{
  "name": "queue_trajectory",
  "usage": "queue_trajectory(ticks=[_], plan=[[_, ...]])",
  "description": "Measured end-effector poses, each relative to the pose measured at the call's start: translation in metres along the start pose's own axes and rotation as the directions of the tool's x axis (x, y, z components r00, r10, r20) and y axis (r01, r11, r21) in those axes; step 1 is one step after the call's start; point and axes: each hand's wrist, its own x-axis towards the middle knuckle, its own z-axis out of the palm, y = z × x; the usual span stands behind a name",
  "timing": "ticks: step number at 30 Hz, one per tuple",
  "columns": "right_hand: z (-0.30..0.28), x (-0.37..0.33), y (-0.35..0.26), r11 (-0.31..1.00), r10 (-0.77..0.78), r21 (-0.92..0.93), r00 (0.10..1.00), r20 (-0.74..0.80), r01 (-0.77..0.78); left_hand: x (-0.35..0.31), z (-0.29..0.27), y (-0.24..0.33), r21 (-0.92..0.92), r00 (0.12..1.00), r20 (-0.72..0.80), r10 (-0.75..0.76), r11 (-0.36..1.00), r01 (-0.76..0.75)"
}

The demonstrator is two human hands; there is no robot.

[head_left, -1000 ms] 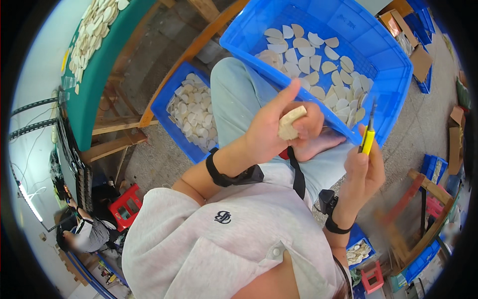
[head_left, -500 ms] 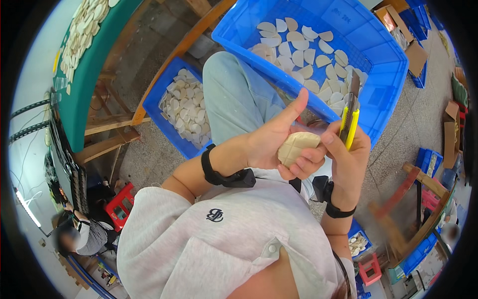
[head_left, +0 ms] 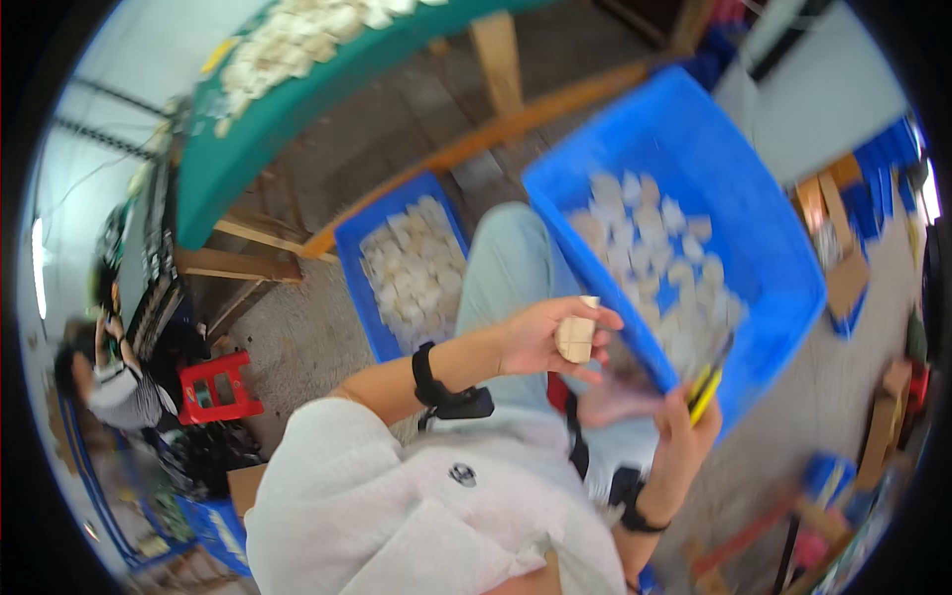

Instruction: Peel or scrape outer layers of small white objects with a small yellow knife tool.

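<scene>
Knife (head_left: 706, 394) in right hand (head_left: 684, 428); shirt emblem (head_left: 463, 475) unreadably blurred.

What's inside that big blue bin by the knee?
The big blue bin holds many pale pieces, some overlapping. They cover the bottom beneath them, and the near wall hides anything close behind it. The right hand, gripping a yellow utility knife, blocks part of one corner.

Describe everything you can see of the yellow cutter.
The yellow cutter has a slim, bright yellow handle with a dark strip along it, and a thin, dark blade out at its upper end. The handle looks like plastic, the blade like metal; blur hides finer detail. The right hand grips its lower part. It slants up and to the right in the picture, seen against the large blue bin; whether it touches the bin cannot be told.
</scene>
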Motion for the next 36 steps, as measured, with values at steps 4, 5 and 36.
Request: queue_trajectory(ticks=[4,5,36], plan=[[-0.012,-0.002,0.021,0.997,0.028,0.076,1.000,-0.010,-0.027,-0.016,-0.093,0.108,0.081,0.824,-0.213,0.526,0.850,-0.521],[-0.014,-0.002,0.026,0.996,0.036,0.086,0.999,-0.020,-0.034,-0.046,-0.076,0.158,0.083,0.724,-0.278,0.631,0.767,-0.636],[-0.106,0.003,0.040,0.992,0.012,0.116,0.900,-0.435,0.043,0.362,0.009,0.030,0.529,0.990,-0.098,-0.101,-0.848,-0.034]])
